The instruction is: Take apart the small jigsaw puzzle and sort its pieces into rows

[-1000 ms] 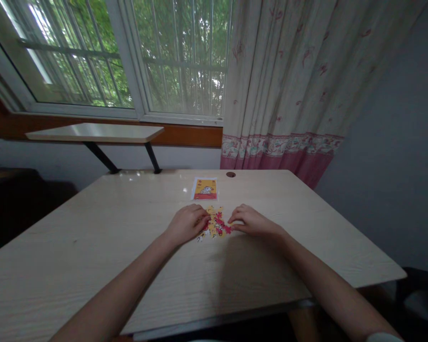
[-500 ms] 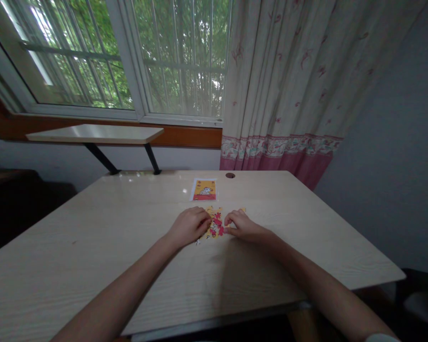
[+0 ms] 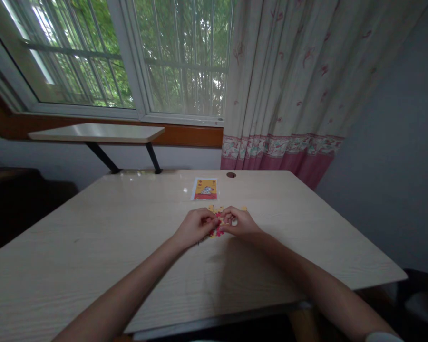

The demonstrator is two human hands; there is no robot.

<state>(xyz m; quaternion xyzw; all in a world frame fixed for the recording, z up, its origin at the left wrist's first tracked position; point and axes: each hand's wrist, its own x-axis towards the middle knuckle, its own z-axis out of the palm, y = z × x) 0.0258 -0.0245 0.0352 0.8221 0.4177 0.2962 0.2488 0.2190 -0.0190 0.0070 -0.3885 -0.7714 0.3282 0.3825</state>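
Broadly, a pale wooden table [image 3: 92,237] under everything; over its middle, the left hand [image 3: 197,226], palm down, with bent fingers drawn in toward the thumb; just beside, the right hand [image 3: 245,224], half curled, with a visible gap between thumb and fingers; any piece pinched in either, impossible to tell at this size; beyond both, toward the far edge, a picture card [image 3: 204,189], flat, yellow and red with a white animal; between and partly beneath the fingers, a pile of jigsaw pieces [image 3: 219,231], mostly pink and yellow; just past the right hand, on its far side, a loose yellow piece [image 3: 244,208], smallest of all.

Likely very light, thin and fairly stiff, perhaps of card; apt to skid on smooth wood rather than lift, and easy to nudge astray with a knuckle; little risk of snapping, but some of bending thin tabs under a hard squeeze; best taken by opposite edges between thumb tip and fingertip, or slid flat under one finger.

Compared with half a second ago, closer together at the fingertips, with the left hand further right over the pile; less pink and yellow in view, being more covered; apparently unmoved, both card and loose piece.
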